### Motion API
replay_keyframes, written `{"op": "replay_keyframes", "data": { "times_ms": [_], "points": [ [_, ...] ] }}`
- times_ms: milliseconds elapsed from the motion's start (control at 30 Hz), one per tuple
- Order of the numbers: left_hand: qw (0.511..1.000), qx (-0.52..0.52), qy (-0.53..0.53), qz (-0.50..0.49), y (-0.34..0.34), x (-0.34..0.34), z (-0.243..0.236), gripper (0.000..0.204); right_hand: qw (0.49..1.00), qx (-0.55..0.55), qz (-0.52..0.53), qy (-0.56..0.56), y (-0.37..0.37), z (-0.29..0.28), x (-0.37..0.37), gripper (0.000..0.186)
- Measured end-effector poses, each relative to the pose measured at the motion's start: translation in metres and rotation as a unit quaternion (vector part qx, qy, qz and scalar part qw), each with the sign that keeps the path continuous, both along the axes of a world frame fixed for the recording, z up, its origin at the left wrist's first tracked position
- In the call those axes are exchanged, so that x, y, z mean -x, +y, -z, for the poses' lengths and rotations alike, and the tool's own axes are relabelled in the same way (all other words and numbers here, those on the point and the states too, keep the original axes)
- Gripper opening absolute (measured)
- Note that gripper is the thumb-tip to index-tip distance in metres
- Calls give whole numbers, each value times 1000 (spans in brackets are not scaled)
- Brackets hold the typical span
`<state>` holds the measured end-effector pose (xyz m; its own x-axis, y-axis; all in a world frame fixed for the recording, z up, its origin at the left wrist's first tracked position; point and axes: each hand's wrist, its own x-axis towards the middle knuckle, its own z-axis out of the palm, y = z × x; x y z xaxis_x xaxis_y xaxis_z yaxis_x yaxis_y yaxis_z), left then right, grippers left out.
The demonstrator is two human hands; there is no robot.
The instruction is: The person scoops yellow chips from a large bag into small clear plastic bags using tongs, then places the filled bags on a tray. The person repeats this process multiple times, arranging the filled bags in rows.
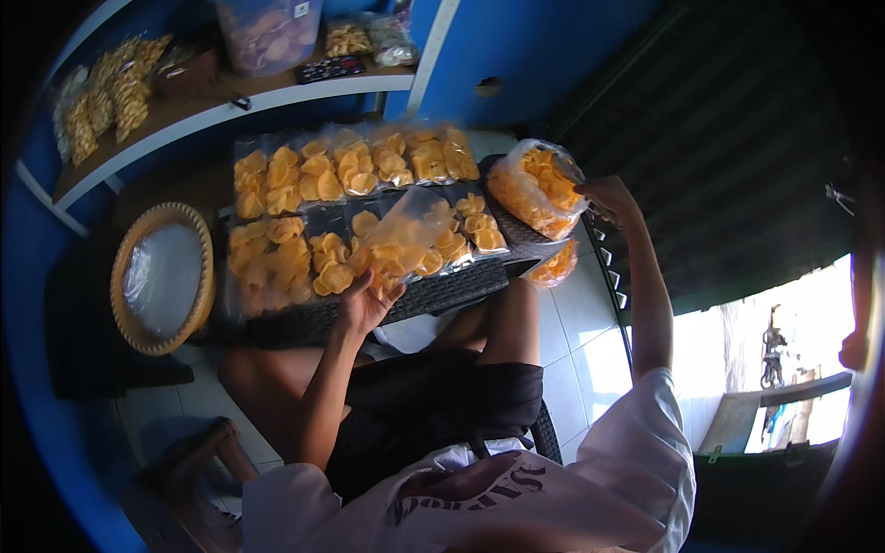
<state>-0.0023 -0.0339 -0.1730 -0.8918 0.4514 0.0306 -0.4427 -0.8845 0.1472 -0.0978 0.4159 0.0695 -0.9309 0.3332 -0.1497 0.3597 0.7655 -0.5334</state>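
Observation:
My left hand (369, 302) is closed on the lower end of a clear plastic bag (417, 221) with some round orange crackers in it; the bag's upper part stands up and looks limp. At the right, my right hand (606, 196) is at the rim of a large clear sack of orange crackers (542, 189), its fingers curled. Whether they grip the sack's edge or a cracker is hard to make out. Two rows of small filled cracker bags (353, 168) lie on a dark woven table (442, 293) in front of me.
A round woven basket (118, 276) holding clear plastic bags stands at the left. Another bag of orange crackers (556, 267) sits below the large sack. Behind, a shelf (267, 96) bears a plastic tub (269, 37) and snack packs (115, 88). A dark shutter (728, 157) rises on the right.

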Motion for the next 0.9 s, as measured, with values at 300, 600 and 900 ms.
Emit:
{"op": "replay_keyframes", "data": {
  "times_ms": [300, 600, 900],
  "points": [
    [999, 33, 19, 6, 1, 2, -3, 52, 962, -59, -243, -107, -138, -112, -79, 42],
    [987, 131, 93, 28, 4, 1, -18, 53, 897, -203, -372, -125, -172, -89, -92, 58],
    [977, 175, 114, 51, 7, 0, -21, 49, 881, -183, -401, -173, -178, -72, -101, 54]
  ]
}}
